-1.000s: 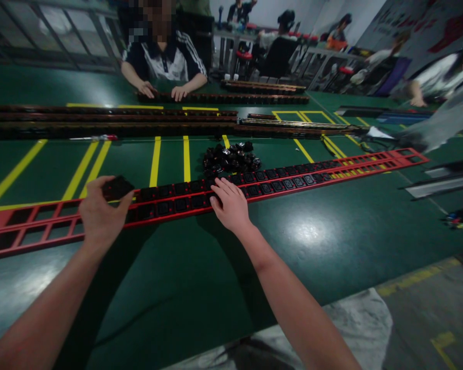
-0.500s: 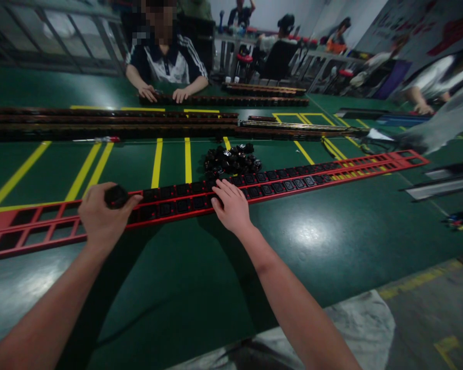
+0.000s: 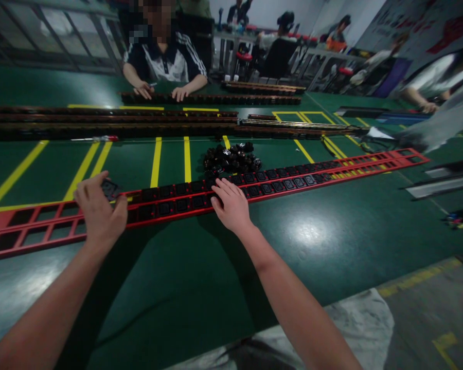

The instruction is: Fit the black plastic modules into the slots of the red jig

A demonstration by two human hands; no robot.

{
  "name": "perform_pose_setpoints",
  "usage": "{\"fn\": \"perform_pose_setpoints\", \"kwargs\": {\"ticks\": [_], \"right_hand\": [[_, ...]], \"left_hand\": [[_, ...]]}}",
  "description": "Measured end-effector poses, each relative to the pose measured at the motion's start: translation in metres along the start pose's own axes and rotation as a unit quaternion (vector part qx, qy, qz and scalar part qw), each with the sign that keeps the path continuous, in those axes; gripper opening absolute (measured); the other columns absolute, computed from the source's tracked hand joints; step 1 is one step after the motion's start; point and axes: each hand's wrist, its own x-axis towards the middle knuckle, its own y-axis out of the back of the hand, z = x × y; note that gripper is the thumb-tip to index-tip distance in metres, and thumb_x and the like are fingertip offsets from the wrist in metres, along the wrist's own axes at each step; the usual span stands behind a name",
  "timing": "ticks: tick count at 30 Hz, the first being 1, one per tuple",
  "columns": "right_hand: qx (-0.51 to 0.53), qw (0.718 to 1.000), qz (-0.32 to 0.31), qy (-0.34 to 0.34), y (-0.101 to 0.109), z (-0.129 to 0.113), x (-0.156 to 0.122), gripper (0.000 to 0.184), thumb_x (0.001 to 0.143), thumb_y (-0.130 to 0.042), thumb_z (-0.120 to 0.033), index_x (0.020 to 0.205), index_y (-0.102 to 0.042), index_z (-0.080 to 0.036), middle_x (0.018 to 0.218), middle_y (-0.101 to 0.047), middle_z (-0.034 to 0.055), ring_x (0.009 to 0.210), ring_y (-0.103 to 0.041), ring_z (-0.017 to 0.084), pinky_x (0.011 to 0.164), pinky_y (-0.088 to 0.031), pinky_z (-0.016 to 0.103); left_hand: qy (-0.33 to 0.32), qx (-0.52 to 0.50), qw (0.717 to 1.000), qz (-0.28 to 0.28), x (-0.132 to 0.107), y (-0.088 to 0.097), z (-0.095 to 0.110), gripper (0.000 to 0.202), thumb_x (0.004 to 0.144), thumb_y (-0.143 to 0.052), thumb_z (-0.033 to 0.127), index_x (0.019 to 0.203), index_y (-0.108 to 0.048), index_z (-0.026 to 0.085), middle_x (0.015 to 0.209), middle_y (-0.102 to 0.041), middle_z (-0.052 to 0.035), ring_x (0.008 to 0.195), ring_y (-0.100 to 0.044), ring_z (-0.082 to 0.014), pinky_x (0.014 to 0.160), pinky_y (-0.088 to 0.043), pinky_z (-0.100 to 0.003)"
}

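Note:
A long red frame (image 3: pixel 250 199) with two rows of square openings lies slantwise across the green table. Black square pieces fill many of its middle openings; those at the left end show no piece. Over the left part of the frame, my left hand (image 3: pixel 102 208) holds a small black square piece (image 3: pixel 110 189) between thumb and fingers. My right hand (image 3: pixel 231 204) rests on the frame's middle with fingers stretched out, lying over the black pieces. Just behind the frame sits a heap of small black parts (image 3: pixel 232 159).
Long dark strips (image 3: pixel 111 123) lie across the table behind the heap, with a red-handled screwdriver (image 3: pixel 106 139) in front of them. Opposite me, a person (image 3: pixel 165 61) has both hands on another dark strip. Yellow tape lines (image 3: pixel 156 162) mark the tabletop (image 3: pixel 332 236).
My left hand has shifted slightly left and turned the black piece so its flat face shows. My right hand stays put. The strip under the opposite person's hands has slid left.

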Motion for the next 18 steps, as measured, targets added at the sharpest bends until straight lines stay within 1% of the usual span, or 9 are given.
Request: {"fn": "perform_pose_setpoints", "kwargs": {"ticks": [2, 4, 6, 8, 9, 11, 14, 16, 18], "right_hand": [[-0.002, 1.000, 0.001, 0.001, 0.000, 0.000, 0.000, 0.035, 0.098, -0.052, -0.027, 0.129, -0.067, -0.024, 0.148, -0.058, 0.0047, 0.144, -0.046, 0.022, 0.120, -0.036, 0.046], [-0.005, 1.000, 0.003, 0.003, 0.000, 0.000, 0.000, 0.035, 0.098, -0.052, -0.027, 0.129, -0.067, -0.023, 0.147, -0.058, 0.0052, 0.144, -0.046, 0.022, 0.120, -0.036, 0.045], [-0.007, 1.000, 0.005, 0.005, 0.000, 0.000, 0.000, 0.035, 0.098, -0.052, -0.027, 0.129, -0.067, -0.022, 0.147, -0.058, 0.0054, 0.144, -0.046, 0.021, 0.120, -0.036, 0.044], [-0.010, 1.000, 0.005, 0.005, -0.001, 0.000, 0.000, 0.035, 0.098, -0.052, -0.027, 0.129, -0.067, -0.022, 0.147, -0.058, 0.0050, 0.144, -0.046, 0.021, 0.120, -0.036, 0.044], [-0.010, 1.000, 0.004, 0.004, -0.001, 0.000, 0.000, 0.035, 0.098, -0.052, -0.027, 0.129, -0.067, -0.023, 0.147, -0.058, 0.0048, 0.144, -0.046, 0.021, 0.120, -0.036, 0.044], [-0.008, 1.000, 0.001, 0.003, -0.001, 0.000, 0.000, 0.035, 0.098, -0.053, -0.027, 0.129, -0.067, -0.023, 0.148, -0.058, 0.0049, 0.144, -0.046, 0.021, 0.120, -0.036, 0.044], [-0.005, 1.000, 0.002, 0.004, -0.001, 0.001, 0.000, 0.035, 0.098, -0.053, -0.027, 0.129, -0.068, -0.022, 0.147, -0.058, 0.0059, 0.144, -0.046, 0.022, 0.120, -0.036, 0.044], [-0.006, 1.000, 0.005, 0.006, -0.001, 0.001, 0.000, 0.035, 0.098, -0.053, -0.027, 0.129, -0.067, -0.023, 0.147, -0.058, 0.0055, 0.143, -0.046, 0.022, 0.120, -0.037, 0.045], [-0.008, 1.000, 0.006, 0.006, -0.001, 0.000, 0.000, 0.034, 0.098, -0.053, -0.027, 0.129, -0.067, -0.024, 0.147, -0.058, 0.0047, 0.143, -0.047, 0.022, 0.120, -0.037, 0.045]], "left_hand": [[-0.006, -0.012, 1.000, -0.007, 0.001, 0.001, 0.002, 0.054, 0.090, -0.054, 0.028, 0.140, -0.049, 0.008, 0.126, -0.057, -0.0215, 0.126, -0.050, -0.0362, 0.108, -0.042, -0.059], [-0.011, -0.020, 1.000, -0.009, 0.001, 0.001, 0.004, 0.049, 0.092, -0.055, 0.033, 0.134, -0.055, 0.008, 0.120, -0.059, -0.0196, 0.121, -0.054, -0.0331, 0.105, -0.046, -0.052], [-0.006, -0.014, 1.000, -0.009, 0.000, 0.000, 0.005, 0.044, 0.090, -0.059, 0.038, 0.125, -0.061, 0.012, 0.114, -0.061, -0.0158, 0.115, -0.056, -0.0306, 0.101, -0.048, -0.049], [0.010, 0.000, 1.000, -0.023, 0.001, -0.001, 0.005, 0.040, 0.086, -0.063, 0.042, 0.116, -0.063, 0.015, 0.109, -0.061, -0.0124, 0.111, -0.057, -0.0295, 0.098, -0.050, -0.048], [0.022, 0.009, 0.999, -0.041, 0.001, -0.002, 0.005, 0.040, 0.085, -0.064, 0.043, 0.114, -0.063, 0.016, 0.108, -0.060, -0.0115, 0.109, -0.057, -0.0292, 0.097, -0.050, -0.047], [0.037, 0.032, 0.994, -0.095, 0.002, -0.003, 0.004, 0.039, 0.085, -0.062, 0.044, 0.113, -0.062, 0.017, 0.108, -0.060, -0.0112, 0.107, -0.057, -0.0290, 0.098, -0.050, -0.047], [0.030, 0.085, 0.979, -0.181, 0.005, -0.003, 0.005, 0.042, 0.091, -0.053, 0.044, 0.120, -0.059, 0.015, 0.114, -0.058, -0.0149, 0.112, -0.054, -0.0319, 0.102, -0.046, -0.050], [0.021, 0.120, 0.968, -0.218, 0.007, -0.002, 0.008, 0.046, 0.096, -0.044, 0.045, 0.127, -0.057, 0.014, 0.120, -0.056, -0.0179, 0.116, -0.051, -0.0352, 0.102, -0.044, -0.054], [0.021, 0.143, 0.960, -0.239, 0.007, 0.000, 0.011, 0.051, 0.099, -0.036, 0.047, 0.133, -0.055, 0.014, 0.125, -0.054, -0.0197, 0.119, -0.049, -0.0375, 0.101, -0.043, -0.055]]}}
